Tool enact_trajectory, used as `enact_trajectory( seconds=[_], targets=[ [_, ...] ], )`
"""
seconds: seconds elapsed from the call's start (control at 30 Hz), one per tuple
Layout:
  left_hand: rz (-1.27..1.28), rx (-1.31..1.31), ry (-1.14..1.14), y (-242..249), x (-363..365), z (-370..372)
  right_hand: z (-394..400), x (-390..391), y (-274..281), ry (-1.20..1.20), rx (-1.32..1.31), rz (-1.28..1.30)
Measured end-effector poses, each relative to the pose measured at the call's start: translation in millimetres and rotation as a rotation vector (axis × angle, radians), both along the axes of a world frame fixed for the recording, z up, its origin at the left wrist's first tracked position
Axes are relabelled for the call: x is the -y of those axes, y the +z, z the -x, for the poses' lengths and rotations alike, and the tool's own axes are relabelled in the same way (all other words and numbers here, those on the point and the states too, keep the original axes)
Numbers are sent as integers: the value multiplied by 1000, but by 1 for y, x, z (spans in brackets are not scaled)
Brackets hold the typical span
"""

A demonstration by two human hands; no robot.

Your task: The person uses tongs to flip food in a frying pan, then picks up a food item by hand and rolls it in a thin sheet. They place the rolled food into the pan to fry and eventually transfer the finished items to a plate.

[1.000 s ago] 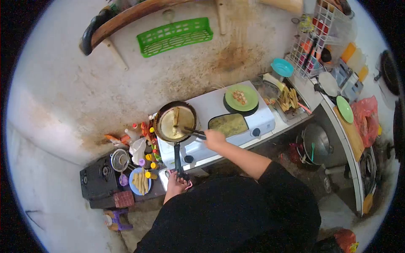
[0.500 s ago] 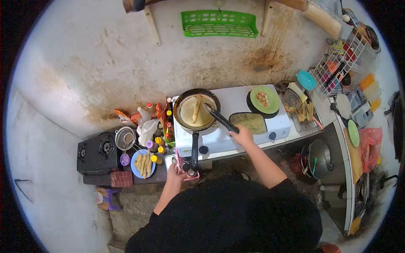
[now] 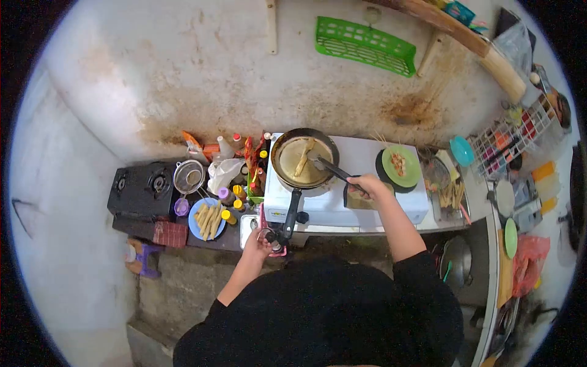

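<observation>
A green plate (image 3: 401, 165) with a little food sits on the white stove (image 3: 351, 205), just right of the right grip. Farther right, a tray of pale sticks (image 3: 451, 196), a teal bowl (image 3: 462, 150) and a wire rack (image 3: 520, 131) crowded with small things. High above the grips, a green basket (image 3: 365, 45) hangs on the stained wall under a wooden shelf (image 3: 471, 43). Left of the left grip, a blue plate (image 3: 206, 220) of rolled sticks lies on the counter (image 3: 202, 240), beside bottles (image 3: 235, 205), a metal strainer (image 3: 188, 177) and a black burner (image 3: 143, 189). Low right, a green dish (image 3: 510, 237) and a red bag (image 3: 527, 264).
</observation>
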State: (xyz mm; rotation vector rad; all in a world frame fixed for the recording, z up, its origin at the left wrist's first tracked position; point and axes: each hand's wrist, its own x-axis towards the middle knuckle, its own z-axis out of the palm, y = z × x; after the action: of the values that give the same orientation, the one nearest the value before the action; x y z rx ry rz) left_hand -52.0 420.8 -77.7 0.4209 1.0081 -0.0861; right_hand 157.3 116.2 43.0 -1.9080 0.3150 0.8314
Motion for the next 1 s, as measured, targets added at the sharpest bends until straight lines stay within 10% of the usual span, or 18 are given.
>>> enact_trajectory(
  seconds=[0.57, 1.0],
  targets=[
    [-4, 61, 220, 24, 53, 44, -48, -42, -39, 61, -203, -160],
    [-28, 13, 193, 29, 59, 55, -32, -43, -77, 144, 517, 148]
  ],
)
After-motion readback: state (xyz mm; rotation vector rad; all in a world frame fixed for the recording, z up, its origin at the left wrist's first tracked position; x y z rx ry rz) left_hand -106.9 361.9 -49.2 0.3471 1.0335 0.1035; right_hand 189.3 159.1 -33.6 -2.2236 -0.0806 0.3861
